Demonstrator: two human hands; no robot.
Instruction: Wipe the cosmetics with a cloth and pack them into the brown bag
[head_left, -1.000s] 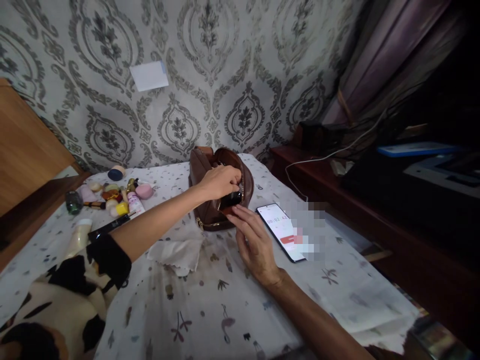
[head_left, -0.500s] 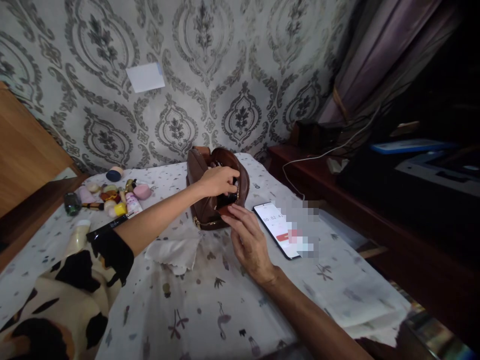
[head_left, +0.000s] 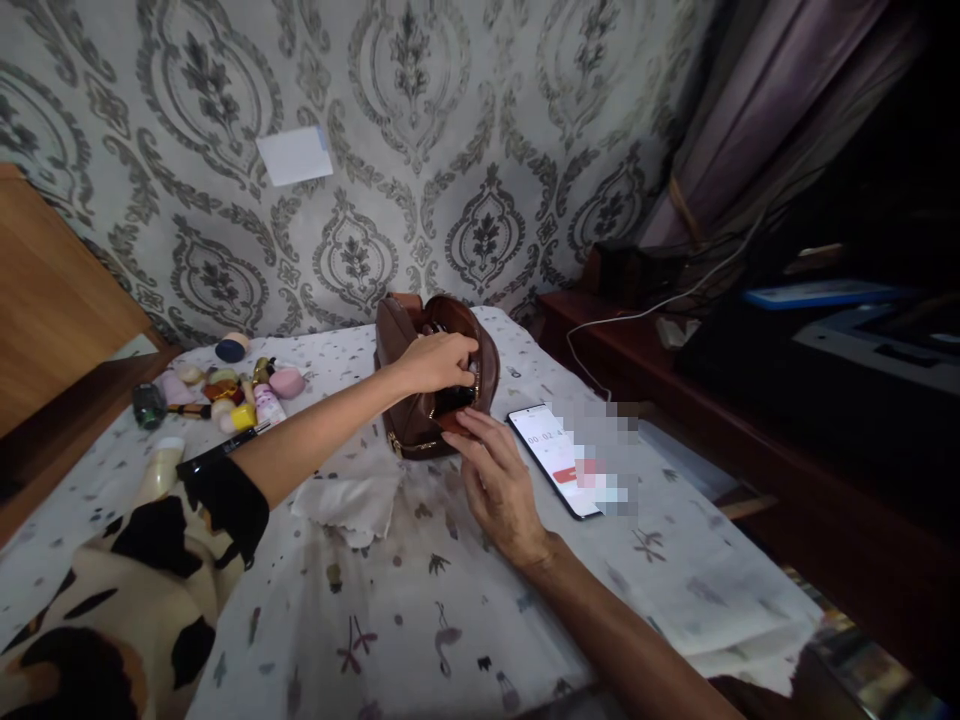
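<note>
An unzipped brown bag (head_left: 397,405) stands on the patterned white cloth near the wall, with dark items partly visible inside. My left hand (head_left: 442,362) reaches over its opening, fingers bent down into it; what the fingertips touch is hidden. At the bag's near right edge, my right hand (head_left: 499,485) pinches the rim of the opening between thumb and fingers. A lit phone (head_left: 559,455) lies just right of my right hand. Left of the bag is a group of small cosmetics, among them a pink sponge (head_left: 287,382) and a yellow-capped item (head_left: 242,417).
A crumpled white cloth (head_left: 349,505) lies in front of the bag. A cream tube (head_left: 161,465) and a black slim box (head_left: 217,450) are beside my left sleeve. On the right a dark red shelf (head_left: 570,315) carries a white cable. A wooden panel (head_left: 60,270) stands left.
The view has shifted very slightly. Both hands stay in nearly the same place at the bag.
</note>
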